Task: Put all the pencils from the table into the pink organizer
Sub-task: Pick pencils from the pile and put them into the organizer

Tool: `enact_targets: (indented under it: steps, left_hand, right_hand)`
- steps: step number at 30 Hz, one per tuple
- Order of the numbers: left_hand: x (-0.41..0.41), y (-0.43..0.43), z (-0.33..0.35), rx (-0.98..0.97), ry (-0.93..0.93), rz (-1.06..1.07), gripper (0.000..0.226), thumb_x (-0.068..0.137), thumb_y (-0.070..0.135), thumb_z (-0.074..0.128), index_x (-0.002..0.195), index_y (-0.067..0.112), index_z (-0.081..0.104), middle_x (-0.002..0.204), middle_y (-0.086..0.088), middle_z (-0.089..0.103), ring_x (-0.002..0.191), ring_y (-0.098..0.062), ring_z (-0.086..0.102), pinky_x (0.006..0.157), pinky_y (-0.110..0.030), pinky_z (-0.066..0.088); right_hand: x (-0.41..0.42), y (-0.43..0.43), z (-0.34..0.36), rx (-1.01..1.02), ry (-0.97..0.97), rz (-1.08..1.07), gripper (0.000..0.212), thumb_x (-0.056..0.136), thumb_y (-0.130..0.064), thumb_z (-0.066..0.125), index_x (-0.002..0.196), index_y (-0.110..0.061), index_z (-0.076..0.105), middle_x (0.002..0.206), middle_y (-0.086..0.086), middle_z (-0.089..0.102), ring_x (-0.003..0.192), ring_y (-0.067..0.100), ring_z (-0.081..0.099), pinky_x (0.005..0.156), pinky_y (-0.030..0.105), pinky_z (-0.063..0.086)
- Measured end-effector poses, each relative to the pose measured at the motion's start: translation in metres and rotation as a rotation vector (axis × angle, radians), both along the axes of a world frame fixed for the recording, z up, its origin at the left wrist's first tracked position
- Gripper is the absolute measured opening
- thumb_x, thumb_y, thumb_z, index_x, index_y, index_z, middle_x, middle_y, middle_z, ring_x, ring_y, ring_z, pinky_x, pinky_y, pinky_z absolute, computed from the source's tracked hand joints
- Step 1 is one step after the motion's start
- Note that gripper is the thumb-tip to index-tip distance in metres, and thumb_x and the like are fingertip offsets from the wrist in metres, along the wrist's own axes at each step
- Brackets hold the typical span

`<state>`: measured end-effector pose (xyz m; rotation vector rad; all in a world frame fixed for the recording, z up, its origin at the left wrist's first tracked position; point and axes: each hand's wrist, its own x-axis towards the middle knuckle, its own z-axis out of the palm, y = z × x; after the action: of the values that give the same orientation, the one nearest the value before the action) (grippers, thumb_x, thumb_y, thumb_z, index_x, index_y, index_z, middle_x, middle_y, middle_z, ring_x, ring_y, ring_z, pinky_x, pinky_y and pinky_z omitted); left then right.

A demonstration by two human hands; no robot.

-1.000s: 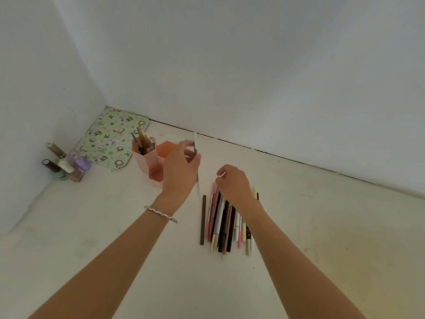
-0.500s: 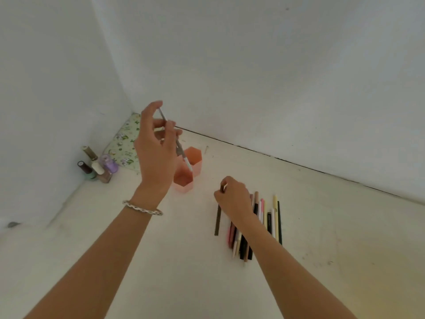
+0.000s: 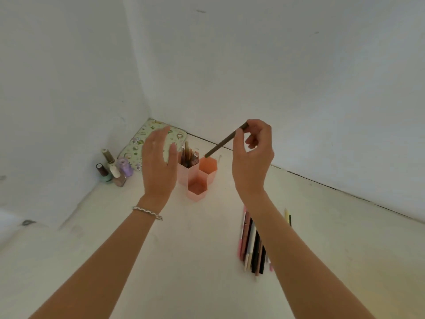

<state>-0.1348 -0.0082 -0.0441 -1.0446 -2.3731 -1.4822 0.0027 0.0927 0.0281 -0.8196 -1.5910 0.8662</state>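
The pink organizer (image 3: pixel 192 180) of three hexagonal cups stands on the white table. Its far left cup holds several pencils (image 3: pixel 189 155); the other two cups look empty. My right hand (image 3: pixel 253 157) pinches a brown pencil (image 3: pixel 222 143) near its upper end, tilted, with its lower tip just above the far right cup. Just left of the organizer, my left hand (image 3: pixel 158 162) hovers with fingers apart and holds nothing. A bunch of several pencils (image 3: pixel 251 242) lies on the table at the right, partly hidden by my right forearm.
Several nail polish bottles (image 3: pixel 113 168) stand by the left wall. A green patterned pouch (image 3: pixel 138 143) lies in the corner behind the organizer. White walls close the table at the left and back.
My left hand let go of its pencil and now hovers empty. My right hand lifted the brown pencil from the bunch and carried it over the organizer. The view shifted.
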Motion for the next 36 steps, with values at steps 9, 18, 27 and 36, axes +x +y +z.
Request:
enact_targets:
  steps: [9, 18, 27, 36]
  left_hand:
    - [-0.005, -0.030, 0.016, 0.219, -0.159, 0.097, 0.037, 0.098, 0.000, 0.042, 0.130, 0.014, 0.055, 0.121, -0.005, 0.057, 0.099, -0.014, 0.061, 0.082, -0.020, 0.050]
    - [0.101, 0.010, -0.001, -0.125, -0.258, -0.309, 0.026, 0.089, 0.005, 0.056, 0.104, 0.026, 0.058, 0.090, 0.019, 0.057, 0.079, 0.000, 0.058, 0.069, -0.008, 0.046]
    - [0.176, 0.062, -0.055, -0.837, -0.365, -0.347, 0.021, 0.101, 0.023, 0.046, 0.117, 0.011, 0.054, 0.111, -0.009, 0.065, 0.101, -0.028, 0.063, 0.088, -0.038, 0.051]
    - [0.181, 0.080, -0.068, -0.918, -0.364, -0.264, 0.016, 0.099, 0.025, 0.055, 0.096, 0.009, 0.056, 0.098, -0.010, 0.067, 0.079, -0.024, 0.059, 0.065, -0.031, 0.042]
  right_hand:
    - [-0.041, -0.016, -0.050, 0.191, -0.419, 0.213, 0.016, 0.092, -0.006, 0.060, 0.107, -0.011, 0.062, 0.096, -0.005, 0.063, 0.089, 0.014, 0.050, 0.083, 0.034, 0.047]
    - [0.010, 0.018, -0.044, 0.029, -0.290, 0.000, 0.029, 0.086, -0.005, 0.048, 0.109, -0.016, 0.063, 0.099, -0.011, 0.061, 0.087, 0.009, 0.053, 0.079, 0.021, 0.044]
    - [0.105, 0.054, -0.049, -0.159, -0.312, -0.129, 0.027, 0.088, -0.001, 0.048, 0.090, -0.023, 0.063, 0.087, -0.004, 0.068, 0.077, 0.015, 0.059, 0.073, 0.025, 0.046]
    - [0.139, 0.052, -0.081, -0.292, -0.348, -0.098, 0.031, 0.089, 0.001, 0.046, 0.086, -0.024, 0.064, 0.084, -0.014, 0.065, 0.064, 0.004, 0.051, 0.065, 0.020, 0.042]
